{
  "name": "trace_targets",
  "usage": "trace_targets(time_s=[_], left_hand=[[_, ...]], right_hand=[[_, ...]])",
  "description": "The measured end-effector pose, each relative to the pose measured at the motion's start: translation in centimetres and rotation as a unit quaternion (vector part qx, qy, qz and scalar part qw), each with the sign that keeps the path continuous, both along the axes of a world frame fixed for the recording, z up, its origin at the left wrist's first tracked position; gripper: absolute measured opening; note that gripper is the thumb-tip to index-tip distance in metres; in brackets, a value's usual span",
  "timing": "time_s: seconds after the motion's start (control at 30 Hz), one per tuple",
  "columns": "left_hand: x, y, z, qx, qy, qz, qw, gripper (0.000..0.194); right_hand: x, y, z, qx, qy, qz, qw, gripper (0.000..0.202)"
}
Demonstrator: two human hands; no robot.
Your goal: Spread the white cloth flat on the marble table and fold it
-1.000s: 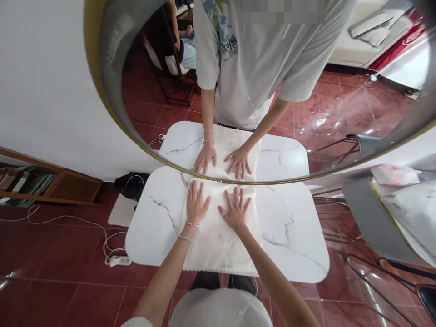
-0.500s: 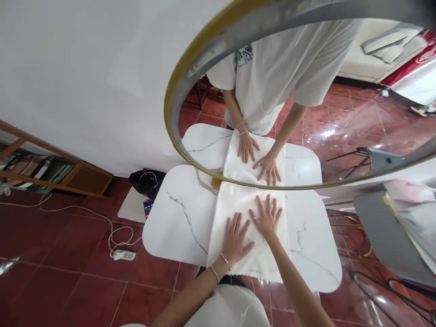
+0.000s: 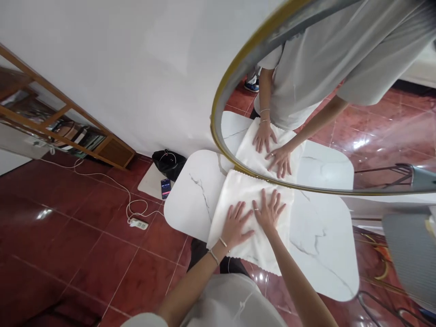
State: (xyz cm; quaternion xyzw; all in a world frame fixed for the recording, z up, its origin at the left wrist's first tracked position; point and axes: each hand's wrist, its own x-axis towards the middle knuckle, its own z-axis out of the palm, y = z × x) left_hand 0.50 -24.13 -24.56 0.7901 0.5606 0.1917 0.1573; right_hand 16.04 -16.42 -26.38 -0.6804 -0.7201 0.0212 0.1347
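Note:
A white cloth, towel-like with a wavy hem (image 3: pixel 254 250), lies spread across the middle of a white marble-patterned table (image 3: pixel 320 240). Its near edge hangs slightly past the table's front. My left hand (image 3: pixel 235 225) rests flat on the left part of the cloth, fingers spread, bracelets at the wrist. Farther up and to the right, my right hand (image 3: pixel 269 211) also presses flat on it with fingers apart and a ring on one finger. Neither hand grips anything. Both hands and the cloth are mirrored in the round mirror (image 3: pixel 221 97) behind the table.
Left of the table, a phone (image 3: pixel 165 188) and a black bag (image 3: pixel 168 163) lie on a pale low surface. A white power strip (image 3: pixel 138 224) with a cable is on the red tiled floor. A wooden shelf (image 3: pixel 116 152) stands by the wall; a grey chair (image 3: pixel 408 254) is at right.
The head view has turned to the left, so table and mirror sit farther right and more of the shelf shows. Both hands stay flat on the cloth, barely moved.

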Motion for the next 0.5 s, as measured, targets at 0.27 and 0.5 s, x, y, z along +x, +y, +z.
trace_targets(time_s=[0.27,0.5], left_hand=[[-10.6,0.0,0.8,-0.003,0.009,0.027,1.0,0.07],[-16.1,-0.2,1.6,-0.038,0.006,0.038,0.999,0.064]], right_hand=[[-11.1,0.6,0.5,-0.009,0.028,0.021,0.999,0.066],[-16.2,0.6,0.4,-0.01,0.024,0.056,0.998,0.066]])
